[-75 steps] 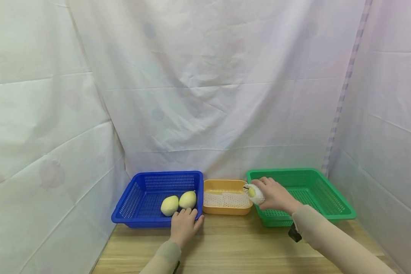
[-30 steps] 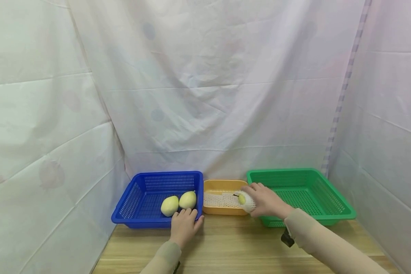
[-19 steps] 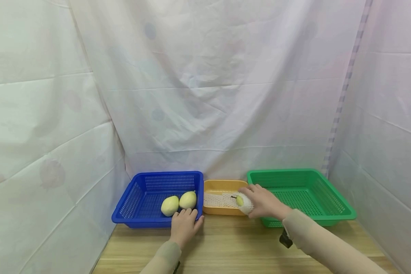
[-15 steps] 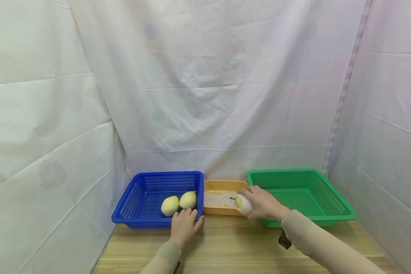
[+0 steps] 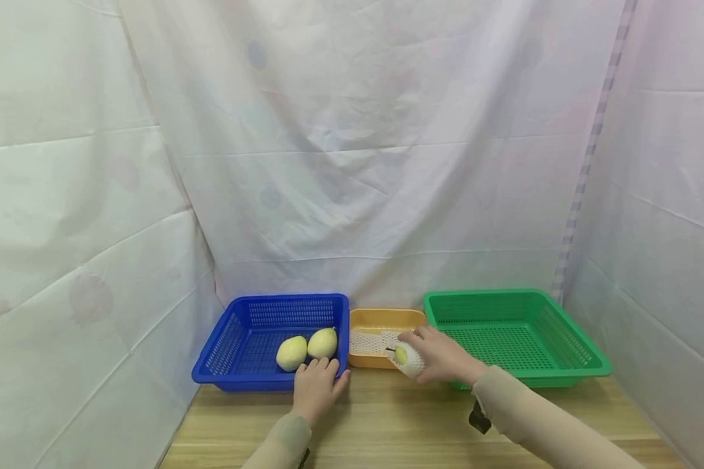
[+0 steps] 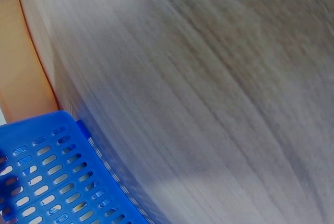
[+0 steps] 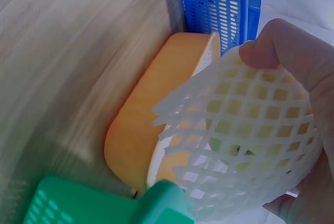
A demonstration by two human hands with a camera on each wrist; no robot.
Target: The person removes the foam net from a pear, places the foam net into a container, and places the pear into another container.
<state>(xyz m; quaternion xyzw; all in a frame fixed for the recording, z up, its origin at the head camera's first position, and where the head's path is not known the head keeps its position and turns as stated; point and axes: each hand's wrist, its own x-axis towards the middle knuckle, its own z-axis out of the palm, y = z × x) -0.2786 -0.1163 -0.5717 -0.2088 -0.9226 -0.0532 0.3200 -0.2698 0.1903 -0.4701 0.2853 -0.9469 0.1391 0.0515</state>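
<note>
My right hand (image 5: 442, 357) holds a pear (image 5: 401, 355) in a white foam net sleeve (image 5: 412, 363), over the front right of the orange tray (image 5: 360, 360). The pear's dark stem points left, out of the net's opening. In the right wrist view, thumb and fingers wrap the netted fruit. My left hand (image 5: 317, 391) grips the front rim of the blue basket (image 5: 240, 378) near its right corner, fingers over the edge and thumb outside. Two bare yellow-green pears, a left one (image 5: 291, 354) and a right one (image 5: 322, 343), lie in that basket just beyond my fingertips.
Flat white foam nets (image 5: 366, 343) lie in the orange tray. A green basket (image 5: 563, 373) stands to its right, behind my right forearm. All three containers sit on a wooden table (image 5: 375, 423), with white curtains (image 5: 352, 195) behind and at both sides.
My right hand has carried the netted pear left and slightly down, from the green basket's left edge to the front of the orange tray. The left hand has stayed in place.
</note>
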